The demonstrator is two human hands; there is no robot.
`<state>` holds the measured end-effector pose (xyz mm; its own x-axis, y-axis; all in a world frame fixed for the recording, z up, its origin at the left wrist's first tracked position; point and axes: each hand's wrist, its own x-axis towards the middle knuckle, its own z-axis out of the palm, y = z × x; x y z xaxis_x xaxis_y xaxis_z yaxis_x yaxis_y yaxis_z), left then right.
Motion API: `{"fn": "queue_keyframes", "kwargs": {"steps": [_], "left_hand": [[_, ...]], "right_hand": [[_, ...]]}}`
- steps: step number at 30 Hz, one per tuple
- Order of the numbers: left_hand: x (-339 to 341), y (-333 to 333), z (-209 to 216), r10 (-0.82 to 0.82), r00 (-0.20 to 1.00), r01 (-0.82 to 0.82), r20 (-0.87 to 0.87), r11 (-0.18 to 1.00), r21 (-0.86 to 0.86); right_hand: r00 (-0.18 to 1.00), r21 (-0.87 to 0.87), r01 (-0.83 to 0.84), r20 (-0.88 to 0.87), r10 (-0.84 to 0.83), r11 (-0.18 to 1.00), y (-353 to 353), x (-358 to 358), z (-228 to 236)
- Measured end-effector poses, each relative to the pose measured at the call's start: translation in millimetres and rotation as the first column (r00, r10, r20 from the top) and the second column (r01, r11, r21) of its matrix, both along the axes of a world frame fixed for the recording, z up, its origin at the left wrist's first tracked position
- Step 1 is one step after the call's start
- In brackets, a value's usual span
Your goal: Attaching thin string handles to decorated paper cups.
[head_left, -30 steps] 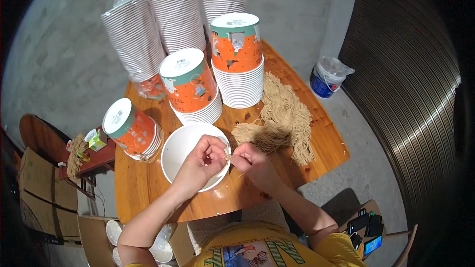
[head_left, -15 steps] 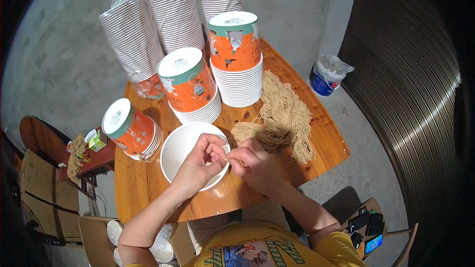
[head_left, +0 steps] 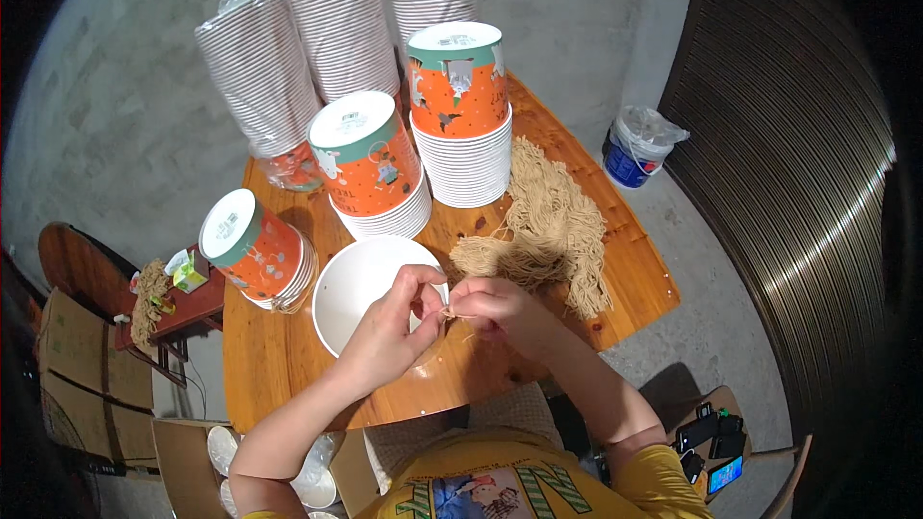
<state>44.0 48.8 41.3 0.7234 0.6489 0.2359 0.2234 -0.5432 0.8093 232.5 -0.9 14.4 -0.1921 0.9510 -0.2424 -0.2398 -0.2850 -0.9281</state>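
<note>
A white paper bucket (head_left: 338,300) stands on the wooden table with its open mouth toward me. At its right rim, my left hand (head_left: 396,325) pinches a thin tan string (head_left: 448,312) between thumb and fingers. My right hand (head_left: 505,315) grips the same string close beside it, fingertips nearly touching the left ones. A short loose end hangs below the fingers. Whether the string passes through the bucket's wall is hidden by my fingers. Just beyond my right hand lies a heap of tan strings (head_left: 562,226).
Upside-down orange and green bucket stacks (head_left: 370,173) stand behind the white bucket; a shorter stack (head_left: 260,250) with strings is at left. Tall plastic-wrapped stacks (head_left: 341,29) rise at the back. A cardboard box (head_left: 187,461) with white buckets sits lower left, a blue-white pail (head_left: 635,149) on the floor.
My right fingers have shifted slightly down and left toward the left hand. A loose string end now shows below them. The bucket has barely moved.
</note>
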Motion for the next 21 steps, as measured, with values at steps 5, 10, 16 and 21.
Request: {"fn": "queue_keyframes", "kwargs": {"steps": [5,10,16,21], "left_hand": [[-1,4,-6,0.020,0.999,-0.019,0.031,0.999,-0.044],[0,4,-5,0.012,1.000,-0.011,0.019,0.998,-0.063],[-3,4,-3,0.003,1.000,-0.004,-0.015,0.994,-0.111],[-5,5,-3,0.048,0.995,-0.059,-0.086,0.990,-0.126]], "right_hand": [[0.993,0.102,0.082,0.080,-0.090,0.991,-6,-5,-1],[0.946,0.560,0.179,0.129,-0.298,0.809,-7,-18,-30],[0.858,0.644,0.161,0.284,-0.429,0.748,-6,-18,-34],[0.847,0.623,0.142,0.326,-0.420,0.770,-8,-18,-35]]}}
